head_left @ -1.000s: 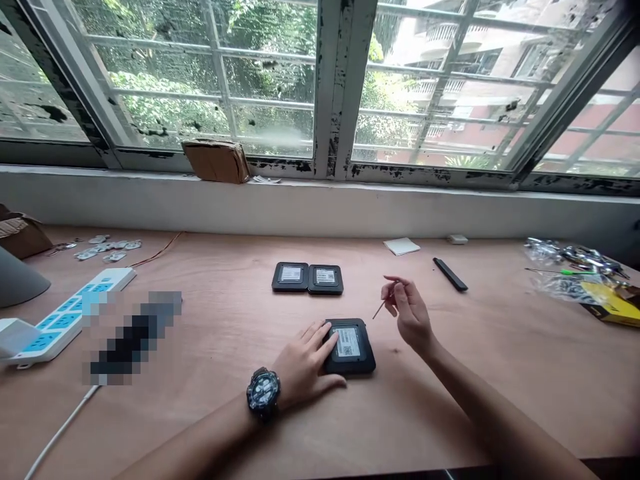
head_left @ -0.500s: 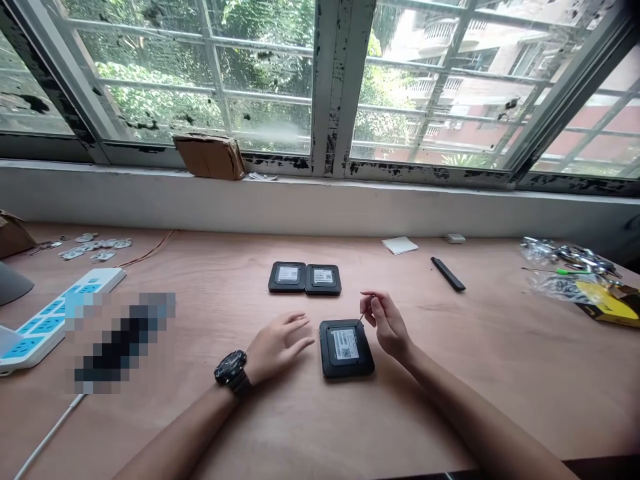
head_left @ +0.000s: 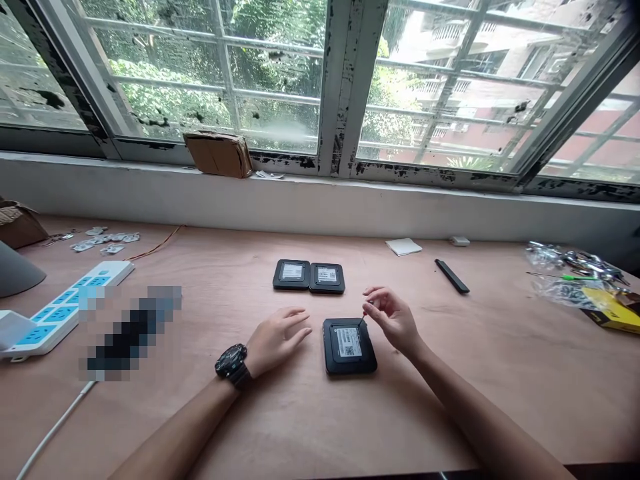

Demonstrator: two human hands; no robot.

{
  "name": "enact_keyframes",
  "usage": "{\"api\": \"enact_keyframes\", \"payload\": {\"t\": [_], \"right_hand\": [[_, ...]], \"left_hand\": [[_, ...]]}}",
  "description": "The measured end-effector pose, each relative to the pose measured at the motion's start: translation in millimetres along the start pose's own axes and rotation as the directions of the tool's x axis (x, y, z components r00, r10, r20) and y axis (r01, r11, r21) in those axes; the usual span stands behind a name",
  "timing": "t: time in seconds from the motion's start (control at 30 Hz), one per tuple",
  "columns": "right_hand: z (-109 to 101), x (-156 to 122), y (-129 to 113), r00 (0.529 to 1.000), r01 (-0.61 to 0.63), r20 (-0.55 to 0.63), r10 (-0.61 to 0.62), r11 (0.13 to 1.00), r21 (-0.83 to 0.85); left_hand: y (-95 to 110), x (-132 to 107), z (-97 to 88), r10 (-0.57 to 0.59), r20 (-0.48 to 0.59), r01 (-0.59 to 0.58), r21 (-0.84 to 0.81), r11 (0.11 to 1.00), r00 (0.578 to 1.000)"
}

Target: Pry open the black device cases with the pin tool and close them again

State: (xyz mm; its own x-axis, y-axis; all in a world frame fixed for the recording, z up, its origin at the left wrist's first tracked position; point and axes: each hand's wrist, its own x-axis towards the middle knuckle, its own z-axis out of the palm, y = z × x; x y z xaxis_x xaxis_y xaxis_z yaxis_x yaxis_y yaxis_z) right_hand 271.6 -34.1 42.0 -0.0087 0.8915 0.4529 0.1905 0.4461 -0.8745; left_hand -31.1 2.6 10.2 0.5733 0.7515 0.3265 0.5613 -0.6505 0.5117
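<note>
Flat black box [head_left: 350,363], round corners, white label [head_left: 349,342] w/ tiny print. R hand [head_left: 399,325]: grip pinched on thin rod [head_left: 362,321]. L hand [head_left: 275,341]: grip loose, w/ nothing.

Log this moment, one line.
left hand: open, off black case | right hand: holds thin tool, tip at case's far right corner | two more cases: beyond

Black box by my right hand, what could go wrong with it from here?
The thin tool in your right hand could slip near the far right corner and perhaps scratch the black box. Your left hand is apart from it, so the box might slide or turn if the tool pushes sideways.
</note>
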Motion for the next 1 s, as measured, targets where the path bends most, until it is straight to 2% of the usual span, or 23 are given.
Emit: {"api": "enact_keyframes", "payload": {"t": [0.07, 0.13, 0.33, 0.43, 0.53, 0.7, 0.8, 0.9, 1.0], "right_hand": [[4.5, 4.4, -6.2, 0.997, 0.003, -0.08, 0.003, 0.997, 0.076], [14.6, 9.4, -10.7, 0.995, 0.001, -0.103, 0.014, 0.989, 0.145], [49.2, 18.9, -4.3, 0.991, -0.037, 0.135, 0.023, 0.995, 0.097], [55.5, 18.6, 4.1, 0.988, -0.046, 0.154, 0.032, 0.995, 0.086], [56.5, 16.5, 8.3, 0.988, -0.054, 0.146, 0.042, 0.995, 0.081], [53.3, 14.4, 4.6, 0.967, -0.081, 0.247, 0.062, 0.994, 0.07], [49.2, 15.3, -0.6, 0.969, -0.057, 0.246, 0.035, 0.995, 0.08], [41.8, 17.3, -5.4, 0.982, -0.04, 0.19, 0.018, 0.993, 0.112], [25.2, 20.9, -6.7, 1.0, 0.006, 0.028, -0.01, 0.99, 0.14]], "left_hand": [[-2.8, 0.4, -1.9, -0.009, -0.008, 0.009, 0.001, 1.0, 1.0], [-4.8, 1.0, -3.2, -0.016, -0.012, 0.016, 0.001, 1.0, 1.0], [-9.4, 2.7, -6.3, -0.021, -0.04, 0.019, -0.032, 0.999, 0.999], [-11.9, 3.0, -7.2, -0.032, -0.048, 0.031, -0.037, 0.999, 0.998], [-12.8, 3.3, -6.5, -0.025, -0.053, 0.024, -0.027, 0.999, 0.998], [-11.5, 3.3, -5.7, 0.031, -0.047, -0.032, -0.014, 0.999, 0.998], [-11.0, 2.6, -9.4, 0.049, -0.021, -0.049, 0.011, 0.999, 0.999], [-8.2, 2.3, -10.8, 0.077, 0.02, -0.078, 0.056, 0.995, 0.997], [0.2, 3.6, -0.9, 0.136, 0.026, -0.138, 0.107, 0.985, 0.99]]}}
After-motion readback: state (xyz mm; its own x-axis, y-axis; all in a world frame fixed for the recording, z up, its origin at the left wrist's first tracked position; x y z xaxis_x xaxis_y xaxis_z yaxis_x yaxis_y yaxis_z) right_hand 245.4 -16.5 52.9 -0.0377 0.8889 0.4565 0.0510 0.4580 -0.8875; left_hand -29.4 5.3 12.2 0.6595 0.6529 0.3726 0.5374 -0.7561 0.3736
